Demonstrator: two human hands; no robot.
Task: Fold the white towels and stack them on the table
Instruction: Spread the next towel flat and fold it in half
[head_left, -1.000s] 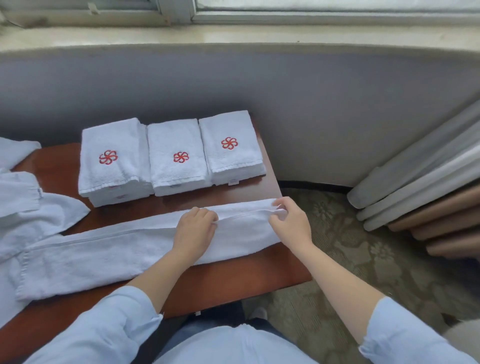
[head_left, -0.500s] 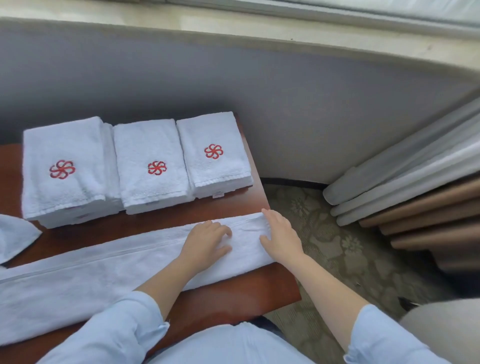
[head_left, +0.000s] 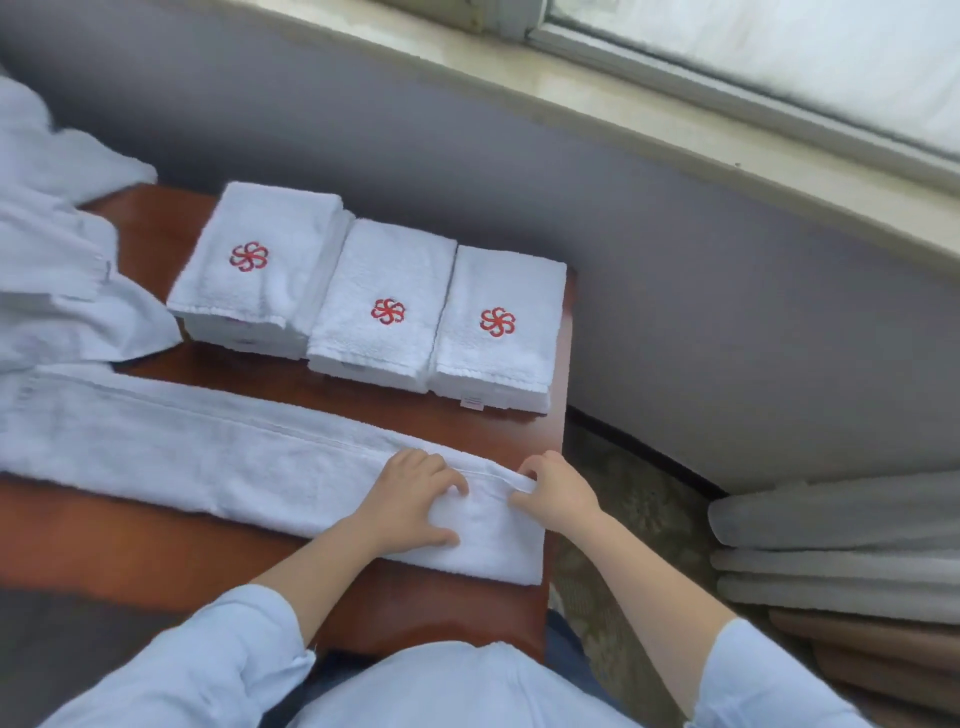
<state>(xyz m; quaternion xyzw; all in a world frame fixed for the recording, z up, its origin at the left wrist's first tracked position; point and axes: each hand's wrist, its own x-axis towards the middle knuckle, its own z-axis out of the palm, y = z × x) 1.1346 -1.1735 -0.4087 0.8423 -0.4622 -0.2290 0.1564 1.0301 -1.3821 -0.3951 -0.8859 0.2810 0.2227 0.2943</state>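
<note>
Head view: a long towel (head_left: 234, 462) lies along the table's (head_left: 156, 545) near side. The left hand (head_left: 410, 499) presses flat on it, fingers spread, gripping nothing. The right hand (head_left: 561, 496), fingers curled, pinches its end at the table's right edge. 3 folded stacks (head_left: 387, 306) line the table's far side.

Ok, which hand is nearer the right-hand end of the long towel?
Right. The right hand pinches the long towel at that end's far corner; the left hand rests flat on it, further in from the end.
</note>
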